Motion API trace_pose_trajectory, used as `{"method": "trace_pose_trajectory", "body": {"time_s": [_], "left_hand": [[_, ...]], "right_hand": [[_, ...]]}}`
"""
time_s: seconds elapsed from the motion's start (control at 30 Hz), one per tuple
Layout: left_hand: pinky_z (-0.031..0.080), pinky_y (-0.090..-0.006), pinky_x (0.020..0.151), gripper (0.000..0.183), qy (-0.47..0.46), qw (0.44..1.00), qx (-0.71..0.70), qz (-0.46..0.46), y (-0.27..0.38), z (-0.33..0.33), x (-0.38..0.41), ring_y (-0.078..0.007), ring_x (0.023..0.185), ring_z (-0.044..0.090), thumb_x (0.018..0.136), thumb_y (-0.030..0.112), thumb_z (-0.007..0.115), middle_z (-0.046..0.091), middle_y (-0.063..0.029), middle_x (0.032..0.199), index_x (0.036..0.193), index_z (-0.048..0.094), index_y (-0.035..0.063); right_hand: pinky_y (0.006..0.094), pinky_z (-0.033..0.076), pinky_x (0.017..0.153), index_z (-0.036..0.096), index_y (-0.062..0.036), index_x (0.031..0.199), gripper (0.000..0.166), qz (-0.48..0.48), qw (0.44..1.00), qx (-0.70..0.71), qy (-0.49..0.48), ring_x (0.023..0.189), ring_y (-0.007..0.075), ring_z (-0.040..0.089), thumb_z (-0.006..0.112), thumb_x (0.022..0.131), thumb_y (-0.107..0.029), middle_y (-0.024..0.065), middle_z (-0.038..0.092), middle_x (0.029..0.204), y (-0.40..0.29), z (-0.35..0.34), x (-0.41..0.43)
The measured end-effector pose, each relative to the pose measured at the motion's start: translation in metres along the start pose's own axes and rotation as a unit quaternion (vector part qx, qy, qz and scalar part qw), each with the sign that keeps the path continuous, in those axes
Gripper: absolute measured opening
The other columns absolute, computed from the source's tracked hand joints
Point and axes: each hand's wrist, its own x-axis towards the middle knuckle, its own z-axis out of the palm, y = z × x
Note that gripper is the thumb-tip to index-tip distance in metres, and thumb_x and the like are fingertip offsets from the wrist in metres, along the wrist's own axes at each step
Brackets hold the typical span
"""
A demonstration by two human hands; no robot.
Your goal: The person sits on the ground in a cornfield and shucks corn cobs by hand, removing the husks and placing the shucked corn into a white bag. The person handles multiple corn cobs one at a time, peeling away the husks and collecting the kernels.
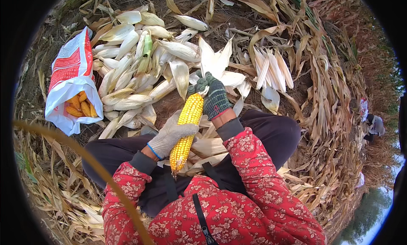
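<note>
My left hand [174, 135], in a pale grey knit glove with a blue edge, is closed around a yellow ear of corn [187, 124] held aslant over my lap. My right hand [213, 94], in a dark green knit glove, grips the base of the ear, where the peeled husk [216, 59] spreads out white beyond the fingers. Part of the fingertips is hidden behind the husk and the hand. Several unpeeled ears in pale husks [127, 76] lie in a heap ahead and to the left. One husk [147, 48] there is partly green.
A white and red woven sack [71, 81] with husked corn ears [81, 105] in its mouth lies at the left. Loose husks [273, 70] lie right of the heap. Dry corn stalks [330, 95] surround me. Another person [376, 125] is far off at the right.
</note>
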Motion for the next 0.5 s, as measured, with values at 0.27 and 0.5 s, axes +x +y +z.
{"method": "trace_pose_trajectory", "body": {"time_s": [0.27, 0.5], "left_hand": [[0.057, -0.0311, 0.060, 0.051, 0.033, 0.982, -0.188, 0.010, -0.037, 0.003, -0.008, -0.0201, 0.070, 0.065, 0.080, 0.019, 0.068, 0.061, -0.0104, 0.094, 0.123, 0.049, 0.0002], [0.055, -0.0309, 0.069, 0.070, -0.112, 0.972, -0.206, -0.023, -0.025, -0.024, -0.063, -0.0169, 0.081, 0.064, 0.073, 0.023, 0.077, 0.063, -0.0090, 0.104, 0.131, 0.047, -0.0002]], "right_hand": [[0.0453, 0.051, 0.075, 0.055, -0.0075, 0.091, 0.028, -0.027, 0.993, 0.116, -0.009, 0.042, 0.0167, 0.038, 0.042, 0.103, -0.030, -0.0016, 0.040, 0.051, 0.025, -0.010, -0.003], [0.0283, 0.042, 0.050, 0.044, 0.0024, 0.136, 0.044, 0.195, 0.919, 0.142, -0.311, 0.041, 0.0061, 0.035, 0.036, 0.105, -0.028, -0.0063, 0.033, 0.054, 0.023, 0.049, -0.043]]}}
